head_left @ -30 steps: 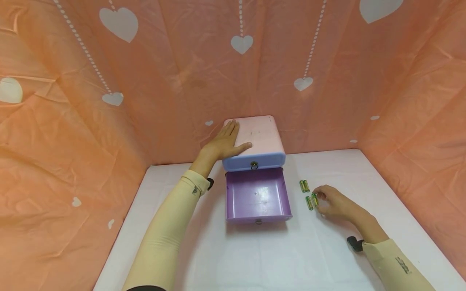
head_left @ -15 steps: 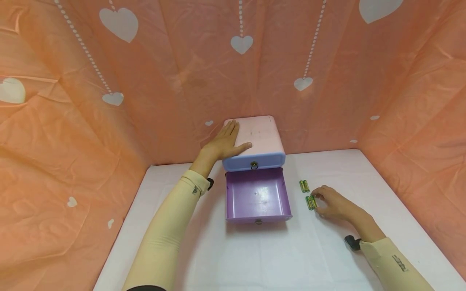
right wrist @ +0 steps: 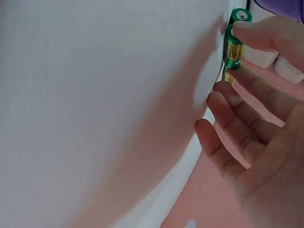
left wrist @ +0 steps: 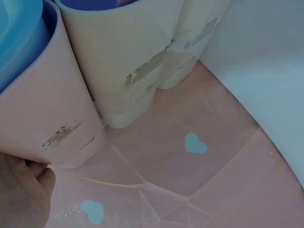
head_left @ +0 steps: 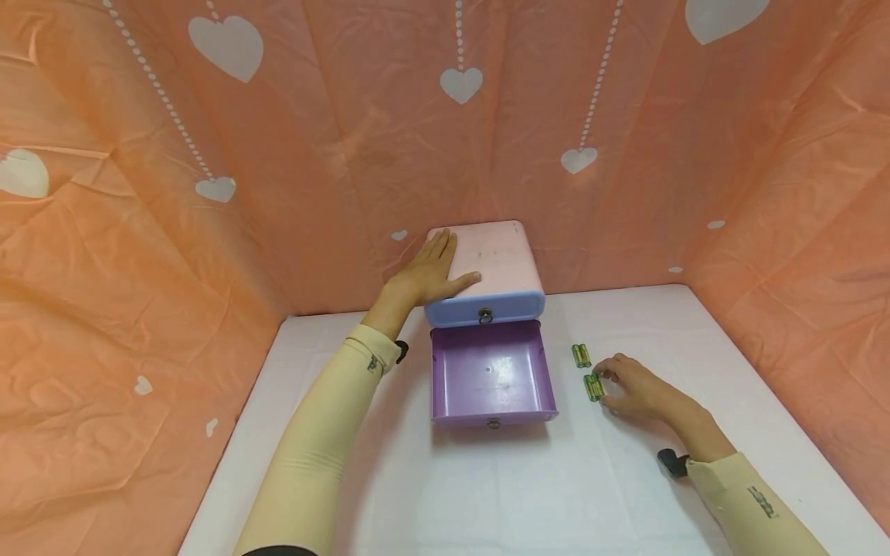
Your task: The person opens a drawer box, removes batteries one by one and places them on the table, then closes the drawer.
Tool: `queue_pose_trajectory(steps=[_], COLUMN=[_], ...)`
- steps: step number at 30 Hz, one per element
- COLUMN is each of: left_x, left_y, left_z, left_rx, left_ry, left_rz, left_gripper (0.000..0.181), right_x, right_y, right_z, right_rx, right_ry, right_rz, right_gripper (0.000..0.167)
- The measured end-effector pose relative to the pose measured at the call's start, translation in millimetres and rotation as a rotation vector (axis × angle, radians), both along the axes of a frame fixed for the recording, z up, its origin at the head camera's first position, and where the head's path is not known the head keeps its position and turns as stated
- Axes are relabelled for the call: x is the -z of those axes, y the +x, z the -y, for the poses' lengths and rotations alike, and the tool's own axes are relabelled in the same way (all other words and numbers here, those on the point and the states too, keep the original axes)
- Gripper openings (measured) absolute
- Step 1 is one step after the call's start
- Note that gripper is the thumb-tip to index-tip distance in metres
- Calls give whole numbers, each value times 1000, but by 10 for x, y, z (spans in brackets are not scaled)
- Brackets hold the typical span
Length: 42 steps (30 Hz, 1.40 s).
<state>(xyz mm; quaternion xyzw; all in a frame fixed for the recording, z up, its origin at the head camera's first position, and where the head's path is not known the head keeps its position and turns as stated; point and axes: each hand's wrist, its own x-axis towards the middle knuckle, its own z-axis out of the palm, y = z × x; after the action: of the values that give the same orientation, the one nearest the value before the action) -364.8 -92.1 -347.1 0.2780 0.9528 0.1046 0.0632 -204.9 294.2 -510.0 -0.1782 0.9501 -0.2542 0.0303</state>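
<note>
My left hand [head_left: 429, 274] rests flat on the pink top of a small drawer unit [head_left: 497, 259], fingers straight and thumb spread. Below the unit's blue upper drawer front [head_left: 455, 312], a purple drawer [head_left: 549, 378] is pulled out. To its right, my right hand [head_left: 636, 390] pinches a green and gold battery [right wrist: 233, 52] between thumb and forefinger, one at each end. That battery lies side by side with another in the near pair [head_left: 593, 388]. A far pair of batteries [head_left: 581, 355] lies just behind. In the left wrist view, only part of the left hand [left wrist: 23, 194] shows.
The unit stands on a white-covered table [head_left: 570, 494] against an orange-pink cloth backdrop [head_left: 334, 177] with white hearts. Cloth also hangs at both sides. The pulled-out drawer juts toward the table's front.
My right hand has slid its battery slightly left, so it now sits against the neighbouring one where a gap was before. The left hand and drawer stay put.
</note>
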Motion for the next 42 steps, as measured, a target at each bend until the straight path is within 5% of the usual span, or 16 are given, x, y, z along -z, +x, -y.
queue_pose_trajectory(steps=[36, 42], left_x=[-13, 2], left_y=[26, 5], left_z=[8, 7], left_rx=[-6, 2], left_ry=[-2, -5], left_rz=[4, -4], left_gripper=[107, 108], right_x=[-37, -125], right_y=[21, 85], right_z=[-14, 37], right_rx=[21, -8], right_ry=[-42, -78], right_rz=[61, -54], right_gripper=[52, 49])
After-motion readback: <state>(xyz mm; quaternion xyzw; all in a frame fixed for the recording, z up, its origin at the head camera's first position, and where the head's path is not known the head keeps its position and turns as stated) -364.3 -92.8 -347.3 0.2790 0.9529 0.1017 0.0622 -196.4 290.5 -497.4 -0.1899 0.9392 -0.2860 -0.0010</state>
